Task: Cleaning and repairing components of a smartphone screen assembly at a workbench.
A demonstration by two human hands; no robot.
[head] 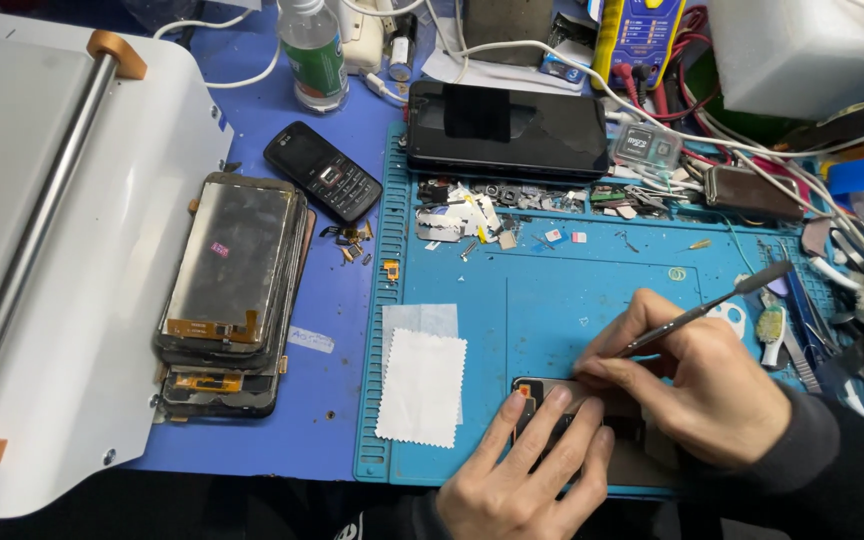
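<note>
A dark opened phone (pixel 535 392) lies on the blue work mat (pixel 552 300) near its front edge. My left hand (pixel 527 470) presses down on it with fingers spread flat across its body. My right hand (pixel 702 385) grips a thin metal spudger (pixel 712 303) like a pen, its tip lowered onto the phone's upper edge beside my left fingertips. Much of the phone is hidden under both hands.
A white cloth (pixel 422 387) lies left of the phone. A stack of old phone screens (pixel 227 290), a small keypad phone (pixel 322 170), a black smartphone (pixel 507 128), a bottle (pixel 314 55), small parts (pixel 512 205), tools (pixel 802 320) and a white machine (pixel 42 250) surround the mat.
</note>
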